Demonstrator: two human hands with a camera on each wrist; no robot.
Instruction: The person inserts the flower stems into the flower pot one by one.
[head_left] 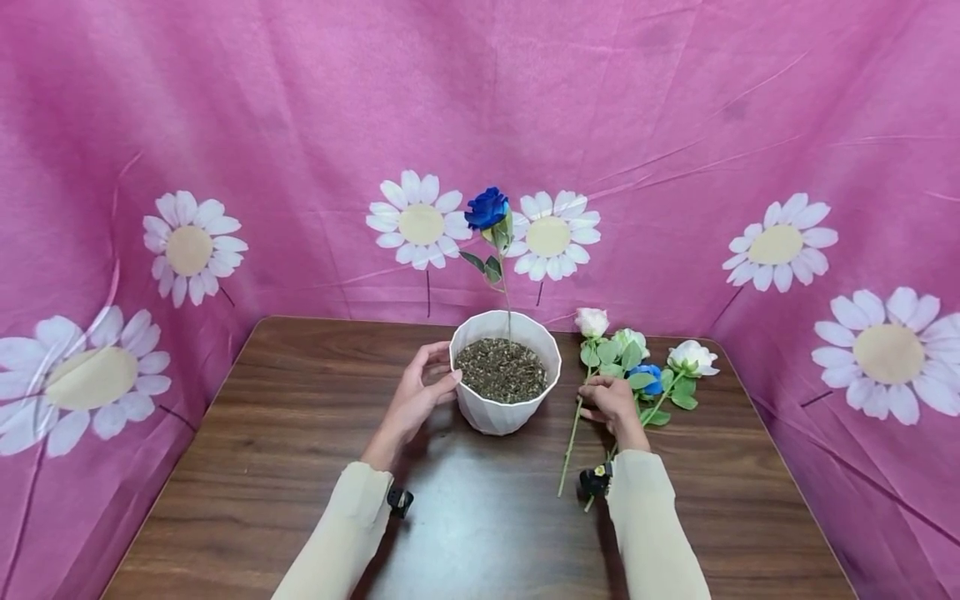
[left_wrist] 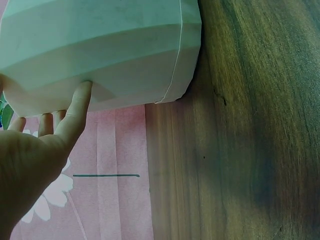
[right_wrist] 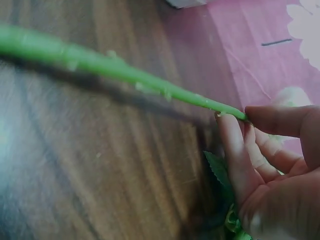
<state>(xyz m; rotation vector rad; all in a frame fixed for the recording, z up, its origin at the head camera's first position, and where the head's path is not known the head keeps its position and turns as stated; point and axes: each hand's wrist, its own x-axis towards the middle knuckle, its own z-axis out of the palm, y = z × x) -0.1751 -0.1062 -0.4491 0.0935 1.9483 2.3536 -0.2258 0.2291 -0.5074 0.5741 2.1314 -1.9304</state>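
A white faceted flowerpot (head_left: 501, 417) filled with dark soil (head_left: 498, 371) stands near the middle of the table's far half. From the soil rises a single blue rose (head_left: 487, 208) on a thin, leafy stem. My left hand (head_left: 422, 396) rests against the pot's left side; the left wrist view shows its fairly straight fingers (left_wrist: 77, 107) touching the pot wall (left_wrist: 100, 60). On the right, my right hand (head_left: 611, 402) pinches the green stem (right_wrist: 165, 90) of a white rose (head_left: 592, 322) between thumb and fingertips.
Beside and behind my right hand lie more roses: a white rose (head_left: 693, 358), a blue rose (head_left: 649, 379) and a pale rose (head_left: 632, 340), their stems overlapping. Pink cloth (head_left: 480, 100) with printed daisies encloses the brown wooden table (head_left: 300, 433) at the back and sides.
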